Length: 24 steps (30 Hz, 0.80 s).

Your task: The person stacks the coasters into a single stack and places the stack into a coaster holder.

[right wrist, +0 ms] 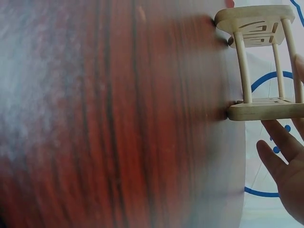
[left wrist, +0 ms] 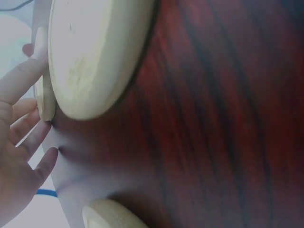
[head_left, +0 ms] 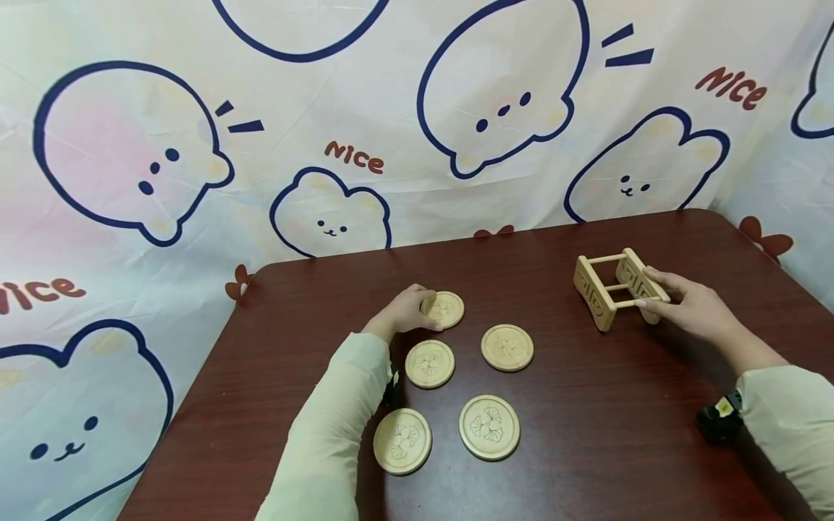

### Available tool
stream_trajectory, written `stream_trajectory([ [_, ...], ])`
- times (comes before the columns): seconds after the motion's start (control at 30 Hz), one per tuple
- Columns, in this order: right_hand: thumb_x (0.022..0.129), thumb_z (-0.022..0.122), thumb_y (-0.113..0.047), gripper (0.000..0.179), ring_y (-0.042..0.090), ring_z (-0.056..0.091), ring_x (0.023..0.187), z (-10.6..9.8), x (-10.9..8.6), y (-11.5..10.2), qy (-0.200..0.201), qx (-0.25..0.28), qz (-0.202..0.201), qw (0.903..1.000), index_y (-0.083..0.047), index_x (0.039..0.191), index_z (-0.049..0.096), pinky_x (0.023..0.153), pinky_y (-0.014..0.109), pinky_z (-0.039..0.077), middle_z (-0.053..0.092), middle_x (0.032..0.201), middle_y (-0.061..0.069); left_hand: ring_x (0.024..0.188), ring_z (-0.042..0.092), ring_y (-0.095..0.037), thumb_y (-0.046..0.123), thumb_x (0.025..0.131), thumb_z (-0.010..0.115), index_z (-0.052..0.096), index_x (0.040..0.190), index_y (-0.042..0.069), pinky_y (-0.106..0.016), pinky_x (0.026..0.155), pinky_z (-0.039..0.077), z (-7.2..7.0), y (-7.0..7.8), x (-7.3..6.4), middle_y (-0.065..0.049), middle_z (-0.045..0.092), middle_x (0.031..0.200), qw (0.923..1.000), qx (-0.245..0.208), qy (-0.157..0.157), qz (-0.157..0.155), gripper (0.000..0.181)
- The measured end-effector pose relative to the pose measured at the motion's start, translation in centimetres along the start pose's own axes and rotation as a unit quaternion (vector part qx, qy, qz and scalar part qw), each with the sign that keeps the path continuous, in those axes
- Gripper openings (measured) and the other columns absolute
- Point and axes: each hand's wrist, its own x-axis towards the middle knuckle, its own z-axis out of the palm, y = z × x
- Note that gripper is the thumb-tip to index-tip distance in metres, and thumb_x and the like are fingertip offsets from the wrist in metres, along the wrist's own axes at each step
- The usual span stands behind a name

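My left hand (head_left: 408, 310) is at the farthest round wooden coaster (head_left: 446, 310), its thumb and fingers gripping the left edge. In the left wrist view, the fingers (left wrist: 23, 80) reach around that coaster's rim, behind a nearer coaster (left wrist: 90, 57). Flower-like line patterns mark the coasters' faces. On the right, my right hand (head_left: 693, 307) holds a small wooden coaster rack (head_left: 594, 293) by its right side panel. The rack has two carved side panels joined by thin rods. Its feet appear to be on the table in the right wrist view, with fingers (right wrist: 282, 142) beside the lower panel.
Several more coasters lie flat on the dark red-brown table (head_left: 293, 376): one in the middle (head_left: 430, 364), one to its right (head_left: 507, 348), and others nearer (head_left: 402, 441). A patterned cloth (head_left: 365, 108) hangs behind the table.
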Motion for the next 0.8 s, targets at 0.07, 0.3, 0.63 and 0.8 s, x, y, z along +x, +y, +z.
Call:
stream_trajectory([
  [0.07,0.081,0.056,-0.04,0.071,0.04,0.043,0.1,0.0,-0.1,-0.2,0.003,0.001,0.001,1.0,-0.003,0.135,0.027,0.071,0.046,0.035,0.039,0.118,0.036,0.113,0.037,-0.023,0.034,0.067,0.072,0.04,0.13,0.008,-0.033,0.092,0.031,0.1,0.3,0.0,-0.009,0.039,0.124,1.0,-0.002,-0.002,0.003,0.075],
  [0.3,0.079,0.059,-0.038,0.07,0.043,0.042,0.103,0.4,-0.2,-0.8,0.006,0.01,-0.011,0.9999,-0.001,0.132,0.032,0.075,0.049,0.036,0.035,0.123,0.032,0.114,0.037,-0.021,0.036,0.066,0.073,0.041,0.129,0.01,-0.032,0.093,0.031,0.4,1.0,0.1,-0.007,0.04,0.124,0.9999,0.006,-0.013,0.006,0.075],
  [0.63,0.078,0.061,-0.04,0.069,0.045,0.036,0.108,0.5,-0.3,-0.8,0.022,-0.012,-0.019,0.9995,-0.005,0.132,0.035,0.078,0.056,0.03,0.034,0.128,0.026,0.114,0.037,-0.022,0.037,0.067,0.072,0.04,0.129,0.009,-0.032,0.093,0.031,0.4,1.1,0.1,-0.008,0.039,0.124,0.9995,0.019,-0.014,0.019,0.075],
  [0.8,0.078,0.061,-0.039,0.066,0.044,0.037,0.108,0.6,-0.2,-0.7,0.031,-0.022,-0.037,0.9986,-0.007,0.131,0.039,0.078,0.056,0.03,0.034,0.131,0.02,0.116,0.035,-0.021,0.037,0.068,0.071,0.039,0.13,0.009,-0.032,0.094,0.029,0.2,1.2,0.1,-0.008,0.037,0.126,0.9991,0.029,-0.027,0.017,0.076],
])
